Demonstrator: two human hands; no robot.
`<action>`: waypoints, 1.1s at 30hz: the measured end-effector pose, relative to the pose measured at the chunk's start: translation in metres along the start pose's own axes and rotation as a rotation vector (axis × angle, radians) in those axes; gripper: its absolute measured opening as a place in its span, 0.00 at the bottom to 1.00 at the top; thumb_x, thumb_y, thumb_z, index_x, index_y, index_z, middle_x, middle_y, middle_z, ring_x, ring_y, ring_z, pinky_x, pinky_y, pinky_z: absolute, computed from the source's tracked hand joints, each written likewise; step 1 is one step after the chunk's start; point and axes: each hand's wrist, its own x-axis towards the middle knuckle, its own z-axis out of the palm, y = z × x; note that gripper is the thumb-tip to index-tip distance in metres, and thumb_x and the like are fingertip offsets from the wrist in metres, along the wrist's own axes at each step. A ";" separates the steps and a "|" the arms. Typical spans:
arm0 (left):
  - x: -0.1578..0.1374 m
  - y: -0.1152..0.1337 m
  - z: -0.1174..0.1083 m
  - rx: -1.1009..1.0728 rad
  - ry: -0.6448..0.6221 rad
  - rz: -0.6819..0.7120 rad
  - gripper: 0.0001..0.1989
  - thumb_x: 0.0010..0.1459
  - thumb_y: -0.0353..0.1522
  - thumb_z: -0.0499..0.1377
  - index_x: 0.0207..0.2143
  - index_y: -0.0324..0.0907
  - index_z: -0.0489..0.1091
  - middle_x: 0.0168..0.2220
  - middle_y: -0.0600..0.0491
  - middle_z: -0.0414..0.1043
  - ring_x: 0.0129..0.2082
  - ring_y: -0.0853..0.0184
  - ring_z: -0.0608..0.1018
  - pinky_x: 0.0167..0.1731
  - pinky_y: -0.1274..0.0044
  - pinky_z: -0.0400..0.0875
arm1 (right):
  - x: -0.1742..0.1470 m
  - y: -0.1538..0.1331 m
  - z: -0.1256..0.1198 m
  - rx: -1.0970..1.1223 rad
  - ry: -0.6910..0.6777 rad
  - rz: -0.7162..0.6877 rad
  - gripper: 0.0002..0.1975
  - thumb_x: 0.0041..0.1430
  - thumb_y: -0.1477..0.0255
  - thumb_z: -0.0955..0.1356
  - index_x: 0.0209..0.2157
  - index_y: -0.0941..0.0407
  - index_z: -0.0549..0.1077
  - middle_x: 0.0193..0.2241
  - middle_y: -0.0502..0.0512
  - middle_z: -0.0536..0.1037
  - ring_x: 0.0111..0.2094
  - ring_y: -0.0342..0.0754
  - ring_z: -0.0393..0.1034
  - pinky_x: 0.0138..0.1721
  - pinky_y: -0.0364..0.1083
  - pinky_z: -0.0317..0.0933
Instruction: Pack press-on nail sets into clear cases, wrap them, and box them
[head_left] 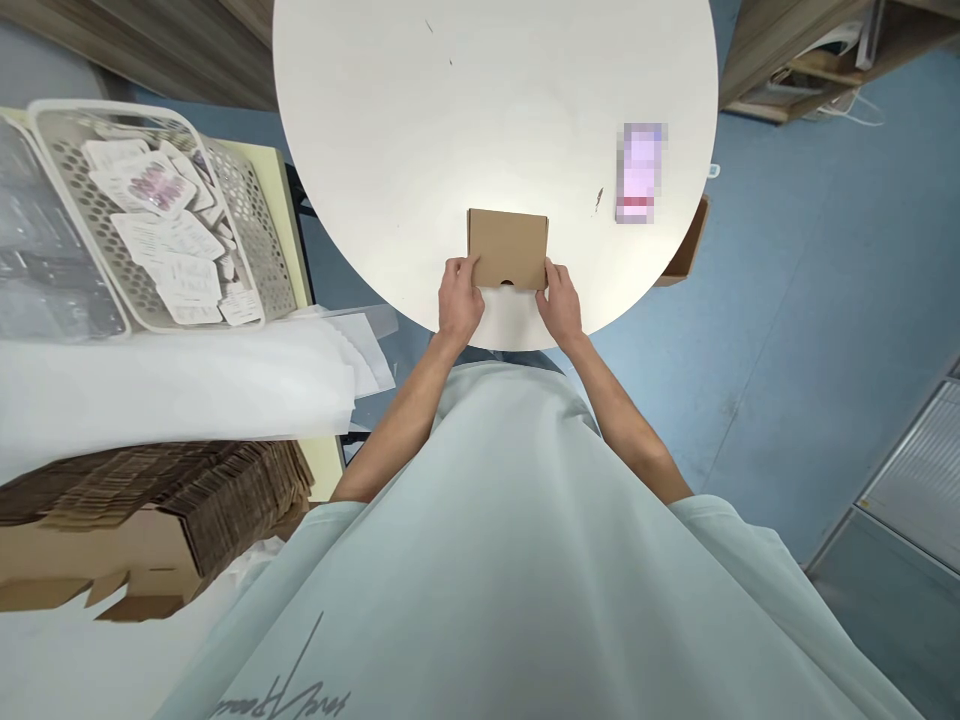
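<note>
A closed cardboard box (508, 248) is located on the round white tabletop (465, 110), close to the near rim, and is gripped from both sides. The left hand (459, 298) is closed against the box's left near corner, and the right hand (559, 300) is closed against its right near corner, the fingers curled and the thumbs laid on the lid. Only a narrow strip of tabletop is left between the hands and the rim. Beyond the hands, a broad bare surface is available up to the far edge, which is cut off by the frame. Ahead and to the right of the right hand, well apart from the box, a pixelated pink object (641, 172) is seen; its identity cannot be determined. Far to the left of the left hand, a perforated basket (247, 200) of printed cards is set on a side surface, with a stack of flattened cartons (150, 500) nearer the body; both are partly cropped. The box is plain brown, rectangular and shallow, with a small semicircular notch in the middle of its near edge. The fingertips underneath the box are hidden.
</note>
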 end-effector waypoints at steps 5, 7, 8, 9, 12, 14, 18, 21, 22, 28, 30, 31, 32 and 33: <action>-0.002 -0.009 0.012 0.006 -0.007 0.002 0.32 0.73 0.38 0.66 0.76 0.47 0.67 0.71 0.35 0.67 0.72 0.43 0.78 0.68 0.55 0.81 | 0.005 0.007 0.012 -0.003 0.008 0.009 0.30 0.82 0.70 0.61 0.81 0.54 0.61 0.77 0.71 0.66 0.72 0.64 0.74 0.69 0.64 0.78; -0.002 -0.013 0.016 -0.002 0.000 0.003 0.37 0.73 0.42 0.68 0.79 0.48 0.63 0.75 0.34 0.63 0.76 0.42 0.75 0.70 0.55 0.80 | 0.005 0.009 0.015 0.020 0.010 -0.001 0.31 0.83 0.67 0.61 0.81 0.53 0.60 0.79 0.71 0.66 0.76 0.63 0.70 0.72 0.66 0.75; -0.001 -0.016 0.018 -0.013 0.009 0.001 0.39 0.73 0.43 0.69 0.80 0.48 0.61 0.77 0.34 0.62 0.77 0.41 0.74 0.71 0.55 0.79 | 0.005 0.009 0.017 0.031 0.009 -0.003 0.31 0.83 0.66 0.61 0.81 0.52 0.59 0.79 0.70 0.66 0.77 0.63 0.69 0.73 0.66 0.74; -0.001 -0.019 0.020 -0.027 0.019 -0.006 0.40 0.73 0.44 0.69 0.80 0.48 0.61 0.78 0.34 0.62 0.78 0.41 0.73 0.73 0.54 0.77 | 0.005 0.009 0.018 0.040 0.009 0.000 0.31 0.84 0.65 0.61 0.81 0.52 0.59 0.79 0.70 0.67 0.77 0.62 0.69 0.74 0.66 0.74; 0.001 -0.025 0.024 -0.067 0.033 -0.062 0.37 0.75 0.44 0.67 0.80 0.46 0.63 0.75 0.36 0.71 0.77 0.42 0.74 0.77 0.53 0.71 | 0.004 0.002 0.017 0.052 0.001 0.033 0.30 0.84 0.62 0.60 0.81 0.51 0.59 0.78 0.69 0.70 0.75 0.62 0.71 0.73 0.66 0.74; 0.002 -0.026 0.024 -0.076 0.032 -0.106 0.34 0.75 0.41 0.65 0.78 0.45 0.66 0.72 0.37 0.76 0.75 0.43 0.77 0.77 0.52 0.70 | 0.003 -0.004 0.014 0.056 -0.005 0.073 0.30 0.84 0.61 0.61 0.81 0.49 0.60 0.77 0.67 0.72 0.73 0.63 0.74 0.71 0.66 0.75; 0.001 -0.020 0.019 -0.067 0.026 -0.131 0.31 0.74 0.39 0.64 0.75 0.44 0.70 0.67 0.37 0.81 0.70 0.44 0.81 0.75 0.51 0.72 | 0.002 -0.014 0.010 0.083 0.007 0.124 0.29 0.82 0.61 0.63 0.78 0.47 0.63 0.75 0.66 0.75 0.68 0.63 0.78 0.67 0.64 0.77; -0.003 -0.012 0.012 -0.067 0.024 -0.127 0.27 0.74 0.38 0.63 0.72 0.44 0.73 0.64 0.38 0.83 0.69 0.45 0.82 0.74 0.51 0.72 | 0.001 -0.013 0.009 0.089 0.023 0.130 0.25 0.81 0.62 0.63 0.75 0.46 0.67 0.72 0.64 0.79 0.64 0.61 0.80 0.64 0.62 0.78; -0.006 -0.009 0.010 -0.067 0.024 -0.121 0.26 0.74 0.37 0.62 0.71 0.45 0.74 0.63 0.39 0.84 0.68 0.46 0.82 0.74 0.52 0.73 | 0.000 -0.013 0.009 0.085 0.027 0.130 0.24 0.81 0.63 0.63 0.74 0.46 0.68 0.71 0.63 0.80 0.63 0.60 0.80 0.63 0.61 0.78; -0.026 0.011 -0.006 -0.012 0.056 -0.108 0.24 0.70 0.28 0.61 0.66 0.47 0.78 0.61 0.41 0.84 0.63 0.48 0.84 0.69 0.56 0.78 | -0.016 -0.016 0.004 0.102 0.066 0.108 0.22 0.80 0.67 0.63 0.69 0.48 0.71 0.66 0.66 0.83 0.59 0.60 0.81 0.62 0.62 0.78; -0.033 0.016 -0.010 0.007 0.079 -0.117 0.23 0.70 0.27 0.60 0.64 0.48 0.80 0.60 0.42 0.84 0.60 0.50 0.85 0.66 0.59 0.80 | -0.024 -0.021 -0.001 0.117 0.097 0.099 0.20 0.80 0.67 0.63 0.68 0.49 0.72 0.65 0.66 0.82 0.59 0.60 0.80 0.63 0.62 0.77; -0.036 0.018 -0.011 0.018 0.089 -0.123 0.22 0.71 0.27 0.60 0.64 0.47 0.81 0.58 0.43 0.84 0.59 0.50 0.86 0.65 0.60 0.80 | -0.028 -0.024 -0.004 0.121 0.118 0.091 0.20 0.80 0.67 0.63 0.68 0.49 0.72 0.64 0.66 0.82 0.59 0.60 0.80 0.63 0.62 0.77; -0.038 0.018 -0.012 0.028 0.094 -0.125 0.22 0.71 0.28 0.60 0.63 0.47 0.81 0.57 0.43 0.84 0.58 0.50 0.86 0.64 0.60 0.80 | -0.031 -0.028 -0.007 0.127 0.137 0.079 0.19 0.80 0.67 0.63 0.67 0.49 0.72 0.63 0.66 0.81 0.60 0.59 0.80 0.64 0.62 0.77; -0.040 0.017 -0.013 0.025 0.082 -0.113 0.21 0.73 0.28 0.60 0.64 0.47 0.81 0.55 0.43 0.85 0.57 0.50 0.86 0.64 0.59 0.80 | -0.033 -0.031 -0.011 0.135 0.152 0.067 0.18 0.81 0.66 0.63 0.66 0.49 0.73 0.62 0.65 0.81 0.60 0.59 0.79 0.64 0.61 0.77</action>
